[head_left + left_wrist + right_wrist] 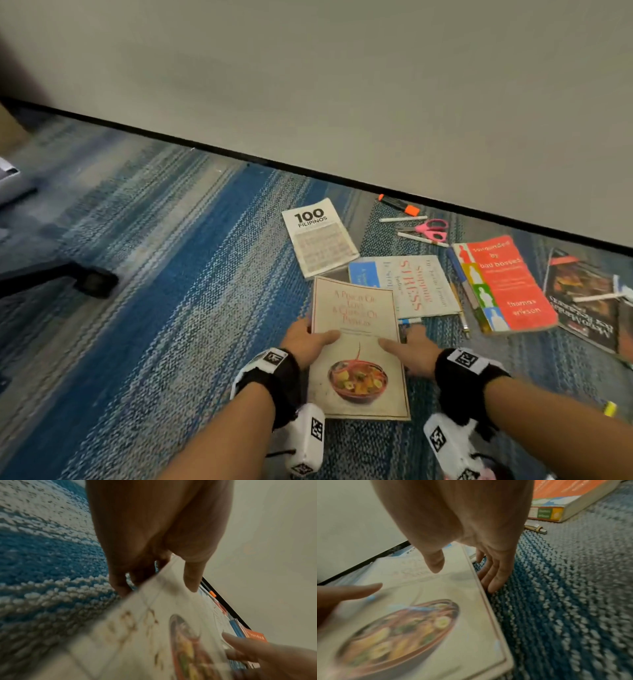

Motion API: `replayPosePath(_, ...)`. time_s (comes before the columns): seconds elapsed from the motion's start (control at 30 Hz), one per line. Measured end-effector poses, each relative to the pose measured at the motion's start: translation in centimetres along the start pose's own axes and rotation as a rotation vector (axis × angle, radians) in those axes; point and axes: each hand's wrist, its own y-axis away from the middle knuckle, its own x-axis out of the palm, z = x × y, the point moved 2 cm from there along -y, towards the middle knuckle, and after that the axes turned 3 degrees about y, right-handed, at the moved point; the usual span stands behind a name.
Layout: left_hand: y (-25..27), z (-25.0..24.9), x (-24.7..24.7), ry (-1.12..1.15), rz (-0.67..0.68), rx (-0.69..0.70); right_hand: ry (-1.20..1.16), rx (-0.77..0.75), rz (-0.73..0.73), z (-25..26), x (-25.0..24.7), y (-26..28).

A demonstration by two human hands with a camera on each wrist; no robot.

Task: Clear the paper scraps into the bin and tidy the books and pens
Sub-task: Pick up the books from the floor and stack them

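A cream cookbook [356, 342] with a bowl of food on its cover lies on the blue striped carpet in front of me. My left hand [317, 330] grips its left edge, thumb on the cover and fingers tucked beneath [159, 582]. My right hand [400, 337] holds the right edge, thumb over the cover, fingers down the side onto the carpet [465, 577]. Beyond it lie a "100 Filipinos" book [318, 236], a white "Stress" book [411, 284], a red paperback [507, 284] and a dark magazine [585, 301]. Several pens are scattered among them, including an orange highlighter [399, 205].
Pink scissors [430, 230] lie between two white pens near the wall's black skirting [342, 171]. A blue pen [459, 274] rests beside the red paperback. A yellow highlighter [609, 408] lies at my right. A black chair leg with a castor [85, 279] stands at the left.
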Motion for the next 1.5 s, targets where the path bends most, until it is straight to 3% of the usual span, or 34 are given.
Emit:
replayPosePath(0.07, 0.2, 0.2, 0.6, 0.139, -0.001, 0.033, -0.069, 0.038, 0.077, -0.3, 0.1, 0.7)
replayPosePath(0.13, 0.3, 0.1, 0.8, 0.210, -0.011, 0.046, 0.026, 0.073, 0.081, -0.6, -0.6, 0.8)
replayPosePath(0.33, 0.4, -0.2, -0.8, 0.313, -0.124, 0.107, 0.544, 0.087, -0.522, -0.7, -9.2, -3.8)
replayPosePath(0.57, -0.8, 0.9, -2.9, 0.163, -0.302, 0.085, 0.518, 0.201, -0.410, -1.3, -11.2, -8.3)
replayPosePath(0.77, -2.7, 4.4, -3.2, -0.178, -0.285, -0.104, 0.355, 0.185, -0.502, -2.6, -11.9, -7.7)
replayPosePath(0.9, -2.1, 3.1, -2.6, -0.203, -0.279, -0.066, 0.268, 0.136, -0.448, -2.9, -11.9, -6.4)
replayPosePath(0.97, -1.4, 1.7, -1.6, -0.100, -0.257, 0.042, 0.430, 0.053, -0.562, -2.4, -12.2, -5.9)
replayPosePath(1.07, -0.8, -0.7, 1.8, -0.011, -0.163, 0.183, 0.415, -0.018, -0.790, -3.2, -14.5, -3.4)
replayPosePath(1.13, -1.0, -1.8, 4.4, 0.049, -0.081, 0.202, 0.409, 0.050, -0.900, -5.1, -16.8, -1.4)
replayPosePath(1.3, -1.5, -2.8, 11.0, 0.037, 0.054, 0.185, 0.397, 0.384, -0.979, -14.8, -20.5, 3.5)
replayPosePath(1.4, -1.6, -3.0, 15.0, 0.009, 0.117, 0.179, 0.403, 0.759, -0.841, -23.0, -20.8, 6.9)
replayPosePath(1.5, -1.9, -2.4, 18.5, -0.024, 0.155, 0.173, 0.277, 0.887, -0.787, -30.2, -21.3, 9.6)
